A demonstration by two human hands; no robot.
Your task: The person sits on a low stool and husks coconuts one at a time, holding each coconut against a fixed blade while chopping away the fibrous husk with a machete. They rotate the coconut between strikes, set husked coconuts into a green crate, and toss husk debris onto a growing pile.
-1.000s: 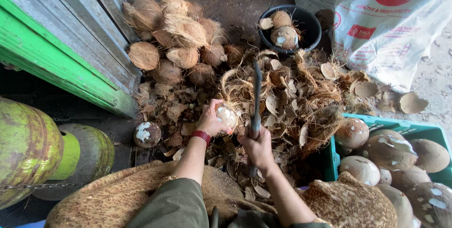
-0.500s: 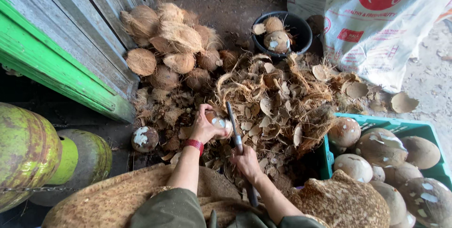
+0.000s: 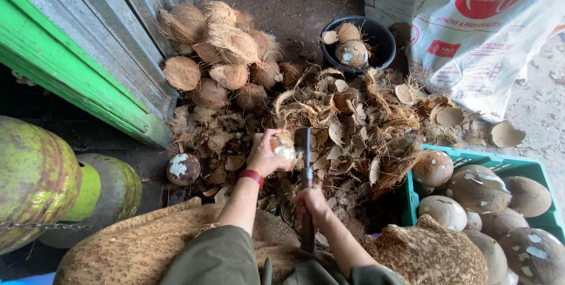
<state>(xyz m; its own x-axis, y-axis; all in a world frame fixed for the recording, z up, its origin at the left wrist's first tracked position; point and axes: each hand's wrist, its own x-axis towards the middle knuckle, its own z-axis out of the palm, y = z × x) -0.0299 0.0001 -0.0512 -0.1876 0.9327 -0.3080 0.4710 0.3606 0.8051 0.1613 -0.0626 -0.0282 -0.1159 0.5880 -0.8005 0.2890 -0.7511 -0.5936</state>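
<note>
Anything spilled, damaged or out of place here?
One partly peeled brown coconut lies alone on the floor left of the husk pile, apart from the green crate. Otherwise nothing stands out.

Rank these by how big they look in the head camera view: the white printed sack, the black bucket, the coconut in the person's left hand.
1. white printed sack, by far the largest.
2. black bucket.
3. coconut held by the left hand, smallest, though partly hidden and nearer the camera.

Brown coconuts [image 3: 223, 61], green crate [image 3: 500, 164], black bucket [image 3: 376, 37], perhaps yellow-green gas cylinders [image 3: 35, 179]
</note>
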